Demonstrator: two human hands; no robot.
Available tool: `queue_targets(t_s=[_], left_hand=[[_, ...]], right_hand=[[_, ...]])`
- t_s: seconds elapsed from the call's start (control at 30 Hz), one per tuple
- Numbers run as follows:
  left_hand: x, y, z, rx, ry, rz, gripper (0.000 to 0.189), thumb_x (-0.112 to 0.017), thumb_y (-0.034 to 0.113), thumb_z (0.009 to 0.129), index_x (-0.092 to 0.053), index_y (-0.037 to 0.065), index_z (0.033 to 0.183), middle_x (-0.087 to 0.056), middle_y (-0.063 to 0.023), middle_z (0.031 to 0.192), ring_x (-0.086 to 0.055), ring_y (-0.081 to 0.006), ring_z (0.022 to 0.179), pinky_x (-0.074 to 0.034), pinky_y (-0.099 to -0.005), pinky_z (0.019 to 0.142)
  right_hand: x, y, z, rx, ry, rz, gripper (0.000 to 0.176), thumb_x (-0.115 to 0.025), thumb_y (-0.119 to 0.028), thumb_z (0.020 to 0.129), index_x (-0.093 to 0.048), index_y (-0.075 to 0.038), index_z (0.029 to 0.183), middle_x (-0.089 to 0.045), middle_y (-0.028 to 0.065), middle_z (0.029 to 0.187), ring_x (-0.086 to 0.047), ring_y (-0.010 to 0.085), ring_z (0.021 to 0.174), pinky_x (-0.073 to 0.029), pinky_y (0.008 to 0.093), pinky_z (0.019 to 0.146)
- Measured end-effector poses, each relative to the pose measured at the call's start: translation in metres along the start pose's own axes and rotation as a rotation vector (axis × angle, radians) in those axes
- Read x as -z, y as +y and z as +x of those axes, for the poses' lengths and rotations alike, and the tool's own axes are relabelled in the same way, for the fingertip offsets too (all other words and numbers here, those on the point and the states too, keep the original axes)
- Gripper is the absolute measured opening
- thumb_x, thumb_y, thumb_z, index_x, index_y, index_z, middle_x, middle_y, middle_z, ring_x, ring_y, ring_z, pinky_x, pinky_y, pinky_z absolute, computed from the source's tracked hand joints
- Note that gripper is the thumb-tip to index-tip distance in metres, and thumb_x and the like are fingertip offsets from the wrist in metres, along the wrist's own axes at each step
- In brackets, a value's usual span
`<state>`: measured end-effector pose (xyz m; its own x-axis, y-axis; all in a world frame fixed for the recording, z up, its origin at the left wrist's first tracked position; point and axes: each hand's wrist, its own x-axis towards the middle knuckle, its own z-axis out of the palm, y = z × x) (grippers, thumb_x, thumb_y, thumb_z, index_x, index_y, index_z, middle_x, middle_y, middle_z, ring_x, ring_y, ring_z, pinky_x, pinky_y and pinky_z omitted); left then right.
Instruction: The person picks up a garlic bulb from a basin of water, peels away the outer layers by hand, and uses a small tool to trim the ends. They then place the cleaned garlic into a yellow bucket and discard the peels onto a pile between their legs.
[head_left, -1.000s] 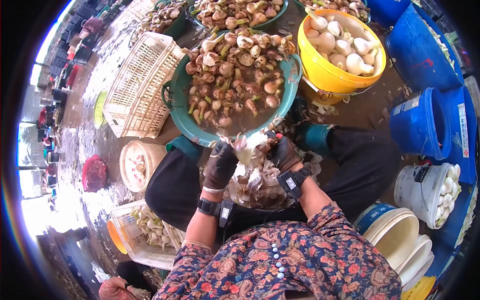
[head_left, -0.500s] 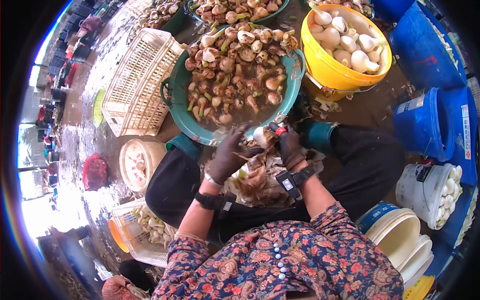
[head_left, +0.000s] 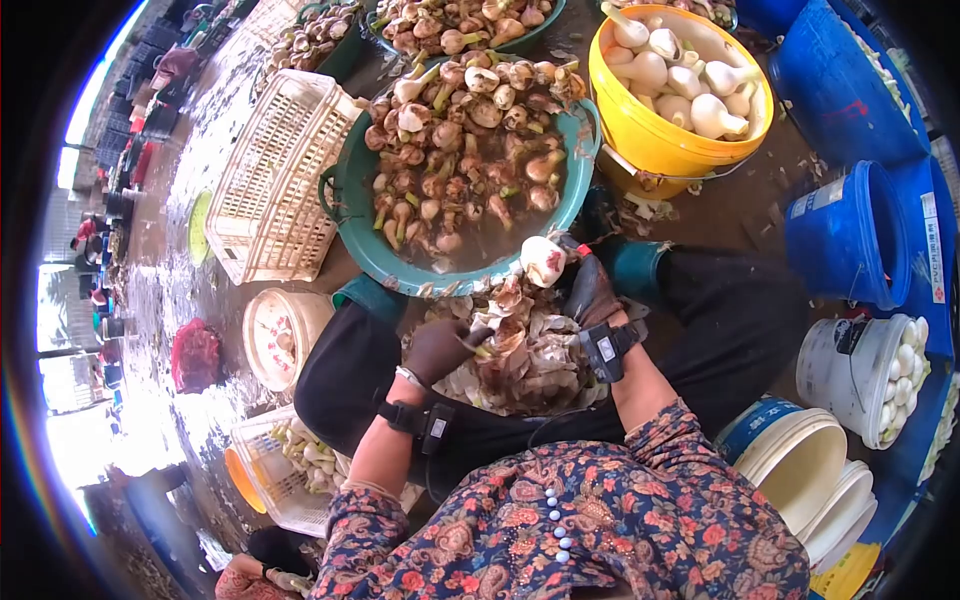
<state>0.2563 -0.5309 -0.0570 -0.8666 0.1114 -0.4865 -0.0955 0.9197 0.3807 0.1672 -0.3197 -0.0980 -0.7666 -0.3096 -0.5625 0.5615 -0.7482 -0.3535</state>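
Observation:
My right hand (head_left: pixel 594 290), in a dark glove with a bit of red at a finger, grips a partly peeled garlic bulb (head_left: pixel 542 261) by the front rim of a green tub (head_left: pixel 352 232). The bulb is white with a reddish patch. My left hand (head_left: pixel 443 350), gloved too, is closed low over the heap of peeled garlic skins (head_left: pixel 530 350) in my lap; whatever its fingers hold is hidden. Unpeeled brown garlic bulbs (head_left: pixel 470 150) fill the tub, some in murky water.
A yellow bucket (head_left: pixel 640 135) of peeled white bulbs stands at the back right. White crates (head_left: pixel 280 180) and a pale bucket (head_left: pixel 287 335) are on the left. Blue buckets (head_left: pixel 850 240), a white bucket (head_left: pixel 835 375) of garlic and tipped pails (head_left: pixel 800 470) line the right. Another person's arm (head_left: pixel 250 580) shows bottom left.
My hands have moved apart. The left has dropped towards my lap and closed, while the right stays near the tub rim with the bulb, which now shows more white.

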Motion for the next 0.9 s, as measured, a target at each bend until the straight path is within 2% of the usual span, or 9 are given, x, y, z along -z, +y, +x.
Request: queue_targets(t_s=[0.07, 0.13, 0.2, 0.23, 0.27, 0.5, 0.73, 0.8, 0.9], left_hand=[[0.024, 0.028, 0.001, 0.046, 0.226, -0.348, 0.032, -0.068, 0.035, 0.077, -0.068, 0.004, 0.082, -0.066, -0.0149, 0.074, -0.065, -0.0274, 0.068, -0.050, -0.0329, 0.061], [0.010, 0.036, 0.024, -0.060, 0.451, -0.656, 0.033, -0.070, 0.034, 0.075, -0.068, 0.002, 0.084, -0.067, -0.0130, 0.072, -0.066, -0.0217, 0.067, -0.050, -0.0308, 0.063], [0.017, 0.059, 0.032, -0.036, 0.457, -0.647, 0.029, -0.072, 0.027, 0.075, -0.067, 0.000, 0.084, -0.067, -0.0114, 0.072, -0.063, -0.0155, 0.067, -0.049, -0.0286, 0.062], [0.019, 0.067, 0.033, -0.014, 0.455, -0.637, 0.026, -0.073, 0.020, 0.075, -0.066, -0.003, 0.084, -0.068, -0.0098, 0.072, -0.061, -0.0094, 0.067, -0.048, -0.0263, 0.060], [0.017, 0.070, 0.034, -0.015, 0.452, -0.638, 0.026, -0.073, 0.020, 0.075, -0.066, -0.003, 0.084, -0.068, -0.0098, 0.072, -0.061, -0.0094, 0.067, -0.048, -0.0263, 0.060], [-0.003, 0.056, 0.044, -0.005, 0.443, -0.676, 0.024, -0.071, 0.018, 0.076, -0.067, -0.003, 0.088, -0.067, -0.0062, 0.069, -0.059, -0.0069, 0.059, -0.047, -0.0235, 0.054], [-0.012, 0.052, 0.050, 0.057, 0.406, -0.799, 0.020, -0.068, 0.016, 0.078, -0.067, -0.002, 0.084, -0.064, -0.0042, 0.066, -0.056, -0.0046, 0.057, -0.045, -0.0213, 0.051], [-0.007, 0.054, 0.048, 0.120, 0.364, -0.821, 0.019, -0.068, 0.017, 0.078, -0.067, -0.002, 0.083, -0.064, -0.0047, 0.065, -0.056, -0.0042, 0.057, -0.045, -0.0212, 0.051], [-0.009, 0.042, 0.053, 0.264, 0.291, -1.014, 0.027, -0.070, 0.027, 0.072, -0.067, 0.001, 0.080, -0.064, -0.0106, 0.064, -0.061, -0.0144, 0.058, -0.047, -0.0297, 0.057]], right_hand=[[0.014, 0.012, 0.013, -0.193, -0.005, 0.053, 0.030, -0.059, -0.032, 0.083, -0.062, -0.006, 0.098, -0.066, 0.0075, 0.088, -0.063, 0.0202, 0.081, -0.050, 0.0290, 0.072], [-0.009, 0.017, -0.002, -0.103, -0.067, 0.093, 0.033, -0.058, -0.035, 0.084, -0.063, -0.006, 0.098, -0.066, 0.0077, 0.089, -0.063, 0.0209, 0.082, -0.050, 0.0292, 0.070], [-0.007, 0.023, -0.001, -0.111, 0.005, 0.010, 0.032, -0.058, -0.036, 0.086, -0.064, -0.006, 0.095, -0.064, 0.0050, 0.087, -0.061, 0.0162, 0.078, -0.048, 0.0283, 0.065], [-0.007, 0.025, -0.008, 0.086, 0.078, -0.244, 0.031, -0.057, -0.035, 0.086, -0.064, -0.005, 0.093, -0.063, 0.0033, 0.085, -0.058, 0.0133, 0.076, -0.046, 0.0279, 0.064], [-0.008, 0.027, -0.012, 0.283, 0.152, -0.497, 0.031, -0.057, -0.035, 0.087, -0.064, -0.005, 0.091, -0.061, 0.0016, 0.083, -0.055, 0.0105, 0.073, -0.044, 0.0275, 0.062], [0.006, 0.043, 0.003, 0.631, 0.108, -0.526, 0.029, -0.062, -0.029, 0.086, -0.060, -0.001, 0.091, -0.059, 0.0014, 0.082, -0.052, 0.0101, 0.071, -0.044, 0.0271, 0.064], [0.020, 0.051, 0.012, 0.736, 0.191, -0.674, 0.030, -0.062, -0.029, 0.086, -0.058, 0.000, 0.092, -0.060, 0.0037, 0.082, -0.053, 0.0118, 0.075, -0.045, 0.0289, 0.067], [0.011, 0.044, 0.001, 0.617, 0.181, -0.665, 0.031, -0.062, -0.030, 0.086, -0.058, 0.000, 0.095, -0.060, 0.0056, 0.084, -0.052, 0.0108, 0.076, -0.044, 0.0286, 0.068], [0.013, 0.043, 0.006, 0.445, 0.176, -0.533, 0.033, -0.059, -0.033, 0.087, -0.058, -0.002, 0.100, -0.062, 0.0074, 0.089, -0.056, 0.0137, 0.076, -0.046, 0.0284, 0.068]])
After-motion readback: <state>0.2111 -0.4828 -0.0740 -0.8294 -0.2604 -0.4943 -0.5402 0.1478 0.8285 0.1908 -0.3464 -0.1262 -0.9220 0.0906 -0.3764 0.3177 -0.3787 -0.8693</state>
